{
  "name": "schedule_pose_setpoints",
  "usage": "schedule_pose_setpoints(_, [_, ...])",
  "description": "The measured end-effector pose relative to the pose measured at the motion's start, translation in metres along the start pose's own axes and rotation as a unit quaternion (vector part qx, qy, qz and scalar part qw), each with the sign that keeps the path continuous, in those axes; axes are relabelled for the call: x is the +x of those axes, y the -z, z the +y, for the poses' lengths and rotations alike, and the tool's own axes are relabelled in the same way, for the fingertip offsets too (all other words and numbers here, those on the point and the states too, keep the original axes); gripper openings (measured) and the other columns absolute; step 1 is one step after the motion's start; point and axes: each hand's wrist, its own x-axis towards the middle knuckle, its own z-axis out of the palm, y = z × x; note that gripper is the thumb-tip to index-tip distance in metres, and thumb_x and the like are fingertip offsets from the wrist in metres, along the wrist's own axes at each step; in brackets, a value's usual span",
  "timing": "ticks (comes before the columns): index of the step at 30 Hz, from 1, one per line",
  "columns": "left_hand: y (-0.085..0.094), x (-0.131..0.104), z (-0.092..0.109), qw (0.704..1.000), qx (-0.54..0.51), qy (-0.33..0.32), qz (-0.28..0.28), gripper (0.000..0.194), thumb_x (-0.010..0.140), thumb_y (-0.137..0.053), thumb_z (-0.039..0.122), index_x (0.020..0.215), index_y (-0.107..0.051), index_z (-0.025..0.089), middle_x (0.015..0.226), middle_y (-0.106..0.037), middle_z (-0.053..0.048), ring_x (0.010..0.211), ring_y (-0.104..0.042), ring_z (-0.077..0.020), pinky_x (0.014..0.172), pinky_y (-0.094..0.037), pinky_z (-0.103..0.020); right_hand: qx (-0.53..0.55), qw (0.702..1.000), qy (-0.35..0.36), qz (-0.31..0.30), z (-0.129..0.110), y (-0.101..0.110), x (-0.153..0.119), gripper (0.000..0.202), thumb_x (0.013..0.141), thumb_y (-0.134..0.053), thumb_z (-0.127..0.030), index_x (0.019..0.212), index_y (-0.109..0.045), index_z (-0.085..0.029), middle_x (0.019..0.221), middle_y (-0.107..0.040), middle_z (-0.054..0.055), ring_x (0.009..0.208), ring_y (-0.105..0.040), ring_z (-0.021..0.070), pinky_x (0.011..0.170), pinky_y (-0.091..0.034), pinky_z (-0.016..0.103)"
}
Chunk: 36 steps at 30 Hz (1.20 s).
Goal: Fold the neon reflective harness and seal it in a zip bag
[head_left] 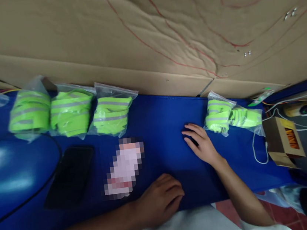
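My left hand (164, 199) rests near the front edge of the blue table (161, 129), its fingers curled together and nothing visible in them. Farther right, my right hand (202, 144) lies on the tabletop with its fingers apart, holding nothing. Just beyond it is a clear zip bag of neon-green fabric with grey reflective stripes (217, 116), close to but apart from the fingertips. A second such bag (246, 117) lies beside that one. Left of my left hand is a phone-shaped item with a pixelated surface (123, 167).
Three similar bags, including one (111, 114), stand along the back left. A dark tablet-like slab (70, 175) and a black cable (34, 195) lie at left. An open cardboard box (278, 137) and white cables are at right. Brown board (90, 37) with red lines rises behind.
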Motion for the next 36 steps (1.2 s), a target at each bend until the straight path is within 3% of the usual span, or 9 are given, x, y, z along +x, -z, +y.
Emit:
schedule_pose_setpoints(8, [-0.006, 0.008, 0.003, 0.995, -0.054, 0.079, 0.022, 0.011, 0.096, -0.061, 0.013, 0.1, -0.07, 0.019, 0.094, -0.075, -0.001, 0.087, -0.068, -0.0129, 0.087, -0.045, -0.028, 0.002, 1.0, 0.005, -0.018, 0.002, 0.002, -0.007, 0.033, 0.103, -0.062, -0.023, 0.136, -0.064, -0.028, 0.149, -0.062, 0.009, 0.145, -0.055, 0.0274, 0.122, -0.047, 0.055])
schedule_pose_setpoints(13, [0.001, 0.014, 0.005, 0.982, -0.117, 0.148, 0.024, 0.013, 0.097, -0.059, 0.017, 0.099, -0.073, 0.017, 0.089, -0.077, -0.002, 0.084, -0.071, -0.0118, 0.086, -0.047, -0.026, -0.004, 1.0, 0.008, -0.025, 0.005, 0.001, -0.012, 0.038, 0.103, -0.063, -0.024, 0.141, -0.061, -0.028, 0.153, -0.059, 0.009, 0.147, -0.052, 0.0299, 0.123, -0.045, 0.059])
schedule_pose_setpoints(19, [0.01, 0.013, 0.006, 0.982, -0.109, 0.156, 0.013, 0.014, 0.097, -0.06, 0.017, 0.097, -0.074, 0.017, 0.086, -0.077, -0.002, 0.081, -0.07, -0.0121, 0.082, -0.049, -0.024, -0.019, 0.999, 0.015, -0.023, 0.001, -0.002, -0.009, 0.033, 0.103, -0.063, -0.025, 0.136, -0.064, -0.025, 0.15, -0.061, 0.011, 0.144, -0.055, 0.03, 0.121, -0.047, 0.059])
schedule_pose_setpoints(23, [0.014, 0.012, 0.013, 0.984, -0.106, 0.141, 0.014, 0.014, 0.096, -0.06, 0.013, 0.098, -0.073, 0.018, 0.086, -0.076, -0.001, 0.08, -0.07, -0.0112, 0.079, -0.05, -0.023, -0.046, 0.997, 0.054, 0.004, -0.005, 0.015, -0.008, 0.032, 0.101, -0.065, -0.017, 0.132, -0.066, -0.025, 0.133, -0.072, 0.008, 0.13, -0.065, 0.0259, 0.111, -0.055, 0.049])
schedule_pose_setpoints(27, [0.027, 0.014, 0.025, 0.992, -0.083, 0.07, 0.057, 0.016, 0.094, -0.058, 0.007, 0.101, -0.069, 0.018, 0.085, -0.074, 0.0, 0.077, -0.068, -0.0103, 0.074, -0.05, -0.023, -0.109, 0.985, 0.079, 0.108, -0.005, 0.053, -0.014, 0.04, 0.094, -0.071, -0.009, 0.13, -0.07, -0.026, 0.12, -0.076, 0.007, 0.118, -0.071, 0.0264, 0.106, -0.054, 0.047])
schedule_pose_setpoints(29, [0.037, 0.016, 0.033, 0.997, -0.022, -0.02, 0.068, 0.017, 0.093, -0.057, 0.006, 0.103, -0.067, 0.016, 0.084, -0.073, -0.002, 0.075, -0.067, -0.0117, 0.071, -0.049, -0.026, -0.157, 0.972, 0.026, 0.175, 0.003, 0.069, -0.017, 0.039, 0.095, -0.071, -0.014, 0.132, -0.07, -0.027, 0.122, -0.075, 0.01, 0.12, -0.07, 0.0297, 0.11, -0.051, 0.052])
schedule_pose_setpoints(31, [0.049, 0.016, 0.04, 0.991, 0.062, -0.097, 0.072, 0.017, 0.092, -0.057, 0.006, 0.104, -0.067, 0.013, 0.083, -0.072, -0.003, 0.072, -0.065, -0.0136, 0.067, -0.048, -0.03, -0.198, 0.958, -0.045, 0.203, 0.018, 0.076, -0.017, 0.046, 0.099, -0.069, -0.028, 0.144, -0.064, -0.025, 0.137, -0.068, 0.015, 0.132, -0.064, 0.0355, 0.115, -0.048, 0.058])
schedule_pose_setpoints(34, [0.067, 0.011, 0.048, 0.968, 0.158, -0.175, 0.089, 0.013, 0.094, -0.057, 0.009, 0.099, -0.069, 0.011, 0.077, -0.07, -0.002, 0.065, -0.06, -0.0145, 0.06, -0.045, -0.032, -0.236, 0.955, -0.07, 0.164, 0.042, 0.069, -0.015, 0.076, 0.094, -0.072, -0.053, 0.159, -0.048, -0.021, 0.154, -0.055, 0.022, 0.142, -0.054, 0.0428, 0.116, -0.046, 0.063])
schedule_pose_setpoints(36, [0.078, 0.007, 0.046, 0.949, 0.205, -0.222, 0.085, 0.011, 0.095, -0.059, 0.012, 0.098, -0.07, 0.011, 0.077, -0.07, -0.003, 0.065, -0.061, -0.0149, 0.058, -0.046, -0.032, -0.27, 0.954, -0.056, 0.118, 0.053, 0.06, -0.014, 0.075, 0.093, -0.073, -0.057, 0.155, -0.053, -0.021, 0.158, -0.051, 0.022, 0.143, -0.051, 0.0444, 0.115, -0.046, 0.065])
